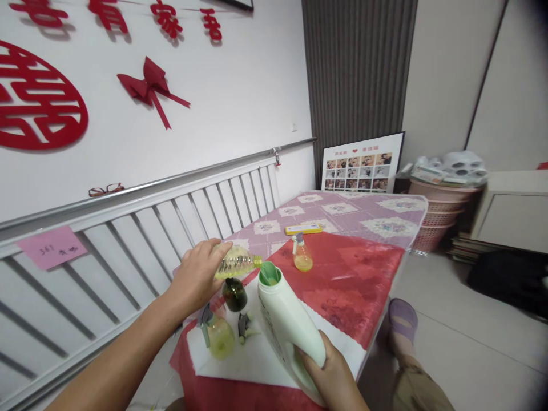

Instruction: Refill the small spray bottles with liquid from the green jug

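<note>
My left hand (201, 268) is closed around a clear plastic bottle (238, 265) of yellowish liquid, tipped on its side. Its yellow-green neck meets the green mouth of a pale green jug (289, 319). By its handle my right hand (329, 371) grips this jug, which leans toward the bottle. Beneath my left hand stands a dark green bottle (234, 294). A spray bottle (219, 337) with yellow liquid is close by, beside a loose grey spray head (245, 327) on a white cloth (240, 365). Farther back, another spray bottle (302, 254) holds a little yellow liquid.
A red cloth (342, 285) covers part of the table with its flowered cover (338, 208). Behind lies a yellow flat box (303, 229). A white radiator (192, 211) runs along the left; pink baskets (436, 222) stand at the right, near a foot in a purple slipper (402, 319).
</note>
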Available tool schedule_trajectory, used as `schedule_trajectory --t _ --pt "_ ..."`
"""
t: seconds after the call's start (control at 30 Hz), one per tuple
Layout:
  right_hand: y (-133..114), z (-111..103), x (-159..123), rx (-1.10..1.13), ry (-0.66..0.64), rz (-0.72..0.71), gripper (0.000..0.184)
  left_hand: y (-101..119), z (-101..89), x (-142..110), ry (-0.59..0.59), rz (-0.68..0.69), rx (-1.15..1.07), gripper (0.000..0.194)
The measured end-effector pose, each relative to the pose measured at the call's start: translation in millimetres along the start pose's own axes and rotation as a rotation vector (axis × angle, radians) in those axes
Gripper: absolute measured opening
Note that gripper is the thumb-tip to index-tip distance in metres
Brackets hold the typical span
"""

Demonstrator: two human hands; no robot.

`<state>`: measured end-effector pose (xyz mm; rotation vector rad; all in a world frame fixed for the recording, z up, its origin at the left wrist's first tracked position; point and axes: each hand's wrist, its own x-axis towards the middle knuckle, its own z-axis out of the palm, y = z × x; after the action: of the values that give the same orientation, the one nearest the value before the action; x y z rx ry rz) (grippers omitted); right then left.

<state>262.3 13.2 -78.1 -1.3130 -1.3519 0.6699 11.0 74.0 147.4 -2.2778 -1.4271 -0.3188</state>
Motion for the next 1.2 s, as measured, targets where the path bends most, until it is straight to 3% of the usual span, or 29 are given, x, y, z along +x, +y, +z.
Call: schedule_trajectory --t 1.2 --pt "11 0 -1 -0.016 -0.055 -0.008 0.009 0 -1.5 2 -0.008 0.015 0.035 0.067"
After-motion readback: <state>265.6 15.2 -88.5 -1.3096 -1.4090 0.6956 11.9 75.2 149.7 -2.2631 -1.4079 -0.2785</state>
